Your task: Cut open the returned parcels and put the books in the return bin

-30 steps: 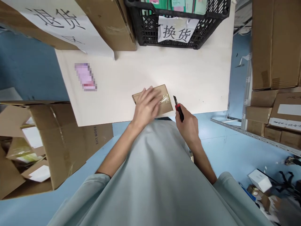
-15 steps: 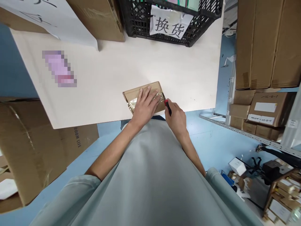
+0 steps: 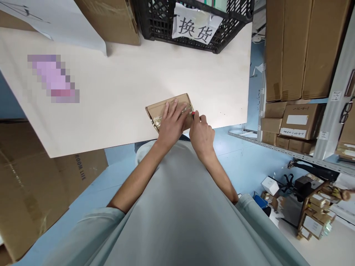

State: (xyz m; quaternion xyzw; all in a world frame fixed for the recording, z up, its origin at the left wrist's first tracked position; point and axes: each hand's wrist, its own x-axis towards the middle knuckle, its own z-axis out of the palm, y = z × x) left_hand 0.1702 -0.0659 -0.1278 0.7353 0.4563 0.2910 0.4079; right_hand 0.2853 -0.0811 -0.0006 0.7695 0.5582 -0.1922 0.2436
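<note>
A small flat cardboard box with shiny clear tape across it lies tilted at the table's front edge. Across its top my left hand rests flat, fingers stretched and a little spread, pressing on the cardboard. My right hand is closed around a utility knife at the box's right end. Only a bit of the knife's red part shows now; my fingers hide the rest of the handle, and the blade cannot be made out.
A black plastic crate with a paper label stands at the table's back beside a cardboard box. A blurred pink item lies on the white table at left. Shelving with cartons stands right; a large carton is at lower left.
My right hand has shifted slightly up and left with the knife, now covering most of its handle. My left hand stays on the box. The whole view has turned a little.
</note>
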